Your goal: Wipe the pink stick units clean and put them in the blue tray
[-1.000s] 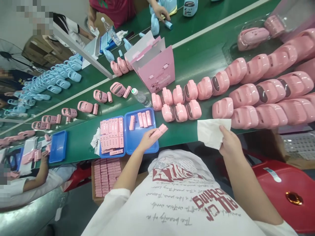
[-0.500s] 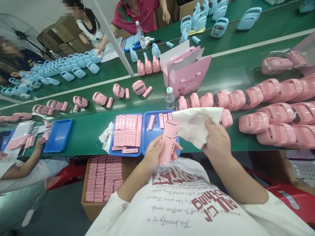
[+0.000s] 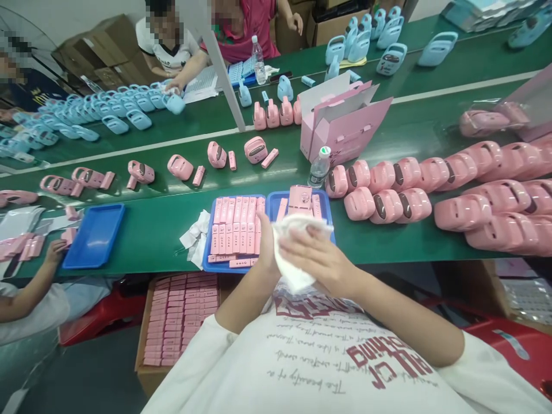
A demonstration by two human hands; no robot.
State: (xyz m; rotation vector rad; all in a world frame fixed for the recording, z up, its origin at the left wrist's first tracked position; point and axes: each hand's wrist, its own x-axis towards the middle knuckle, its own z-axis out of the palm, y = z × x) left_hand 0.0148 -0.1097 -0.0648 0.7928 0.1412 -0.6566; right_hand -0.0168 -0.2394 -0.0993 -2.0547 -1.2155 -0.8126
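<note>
Green bench (image 3: 164, 238) spread beneath everything: a full blue tray (image 3: 219, 268) of pink sticks (image 3: 235, 238), a sparser second tray (image 3: 330, 218) partly blocked by the hands, a bottle (image 3: 319, 169) and an open box (image 3: 349, 137) beyond, and rows of pink cases (image 3: 416, 206) to the right. Crumpled tissue (image 3: 196, 238) lay beside the full tray. A white cloth (image 3: 295, 279) hid most of the held stick (image 3: 301, 197); only its top showed, raised before the second tray. The left hand (image 3: 268, 256) held it, thumb upright, other fingers hidden; the right hand (image 3: 321, 259) lay across the cloth, fingers nearly straight, closing it over the stick. Half a second earlier the stick had shown almost whole, the cloth spread out beside it; now the cloth covered it and the hands had drawn together.
</note>
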